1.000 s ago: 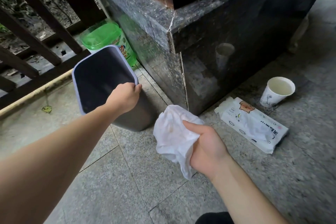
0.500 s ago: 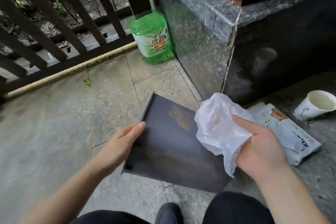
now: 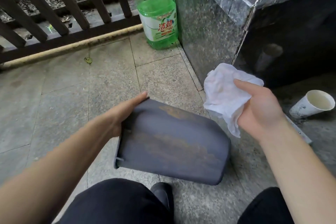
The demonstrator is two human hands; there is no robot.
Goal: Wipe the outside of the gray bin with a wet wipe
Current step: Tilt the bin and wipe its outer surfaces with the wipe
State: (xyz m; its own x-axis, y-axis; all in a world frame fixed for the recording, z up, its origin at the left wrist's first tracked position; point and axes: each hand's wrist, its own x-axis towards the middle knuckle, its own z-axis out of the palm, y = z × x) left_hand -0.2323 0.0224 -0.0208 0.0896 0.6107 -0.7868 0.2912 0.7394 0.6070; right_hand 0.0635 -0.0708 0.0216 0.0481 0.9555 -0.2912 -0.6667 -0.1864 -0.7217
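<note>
Overhead, the granite block fills the far right of the stone floor, with a dark railing along the far edge. Centrally, the gray bin lies tipped on its side, brownish smears across its upper face. A green detergent bottle stands in the far corner. The left hand grips the bin's rim, apparently thumb inside. The right hand pinches a crumpled wet wipe just beside the bin. A paper cup sits at right.
</note>
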